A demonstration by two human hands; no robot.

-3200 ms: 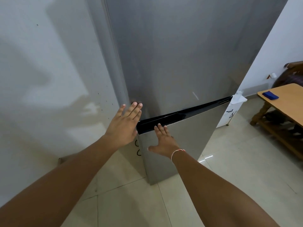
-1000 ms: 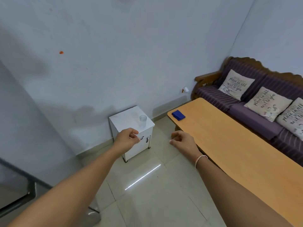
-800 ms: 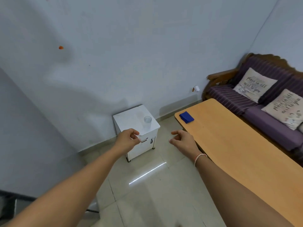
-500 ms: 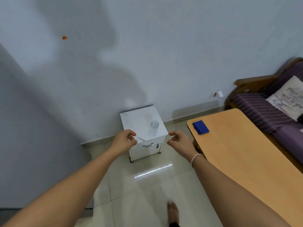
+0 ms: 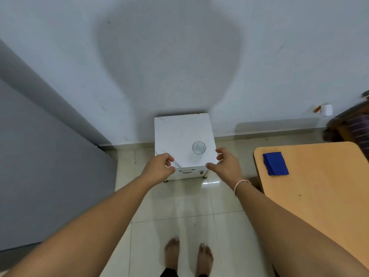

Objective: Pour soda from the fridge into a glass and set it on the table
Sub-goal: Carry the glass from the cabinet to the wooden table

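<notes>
A clear empty glass (image 5: 198, 149) stands near the front right corner of a small white cabinet (image 5: 175, 136) against the wall. My left hand (image 5: 159, 169) hovers at the cabinet's front left corner, fingers curled shut with nothing in them. My right hand (image 5: 224, 166) is just right of the glass and a little short of it, fingers and thumb spread, holding nothing. The grey fridge (image 5: 40, 166) fills the left side, its door closed. No soda is in view.
A long wooden table (image 5: 323, 192) runs along the right with a blue cloth (image 5: 275, 163) on its near corner. A dark sofa arm (image 5: 351, 126) shows at the far right. My bare feet (image 5: 188, 256) stand on the pale tiled floor.
The view has swung from the fridge to the small white cabinet and I have stepped up to it. Both hands came forward to the cabinet's front edge, the right one nearing the glass.
</notes>
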